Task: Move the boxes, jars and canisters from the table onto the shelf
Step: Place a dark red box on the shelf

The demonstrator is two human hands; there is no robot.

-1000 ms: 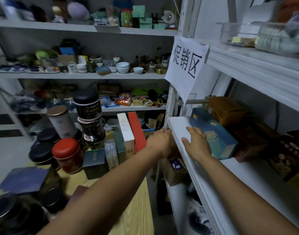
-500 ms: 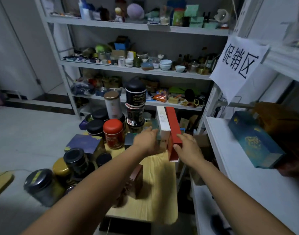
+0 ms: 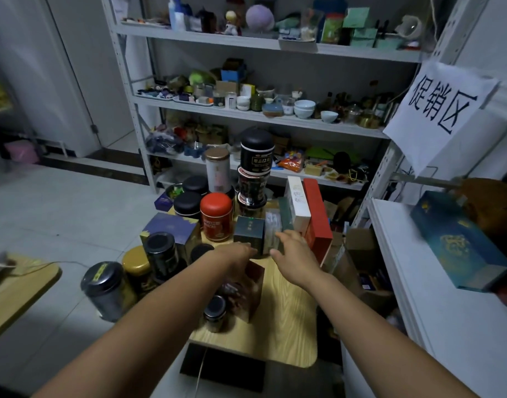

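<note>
The small wooden table [image 3: 286, 326] is crowded with boxes, jars and canisters. My left hand [image 3: 235, 258] reaches down over a dark brown box [image 3: 250, 294] at the table's middle, fingers spread and holding nothing. My right hand [image 3: 292, 248] hovers open just in front of a dark green box [image 3: 249, 232] and a row of upright slim boxes, among them a tall red box [image 3: 318, 219] and a white box [image 3: 298, 202]. A red canister [image 3: 216, 216] stands to the left. On the white shelf [image 3: 413, 282] at the right lies a teal box [image 3: 459, 242].
Stacked black canisters [image 3: 255, 170] and a pale tin [image 3: 217, 170] rise at the table's back. Dark jars [image 3: 105, 285] crowd its left edge. A cluttered rack [image 3: 246, 116] stands behind. A paper sign [image 3: 438, 110] hangs from the right shelf. Cardboard boxes [image 3: 361, 248] sit under it.
Both hands left the teal box on the right shelf and swung back left over the table. The left hand has dropped lower toward the brown box.
</note>
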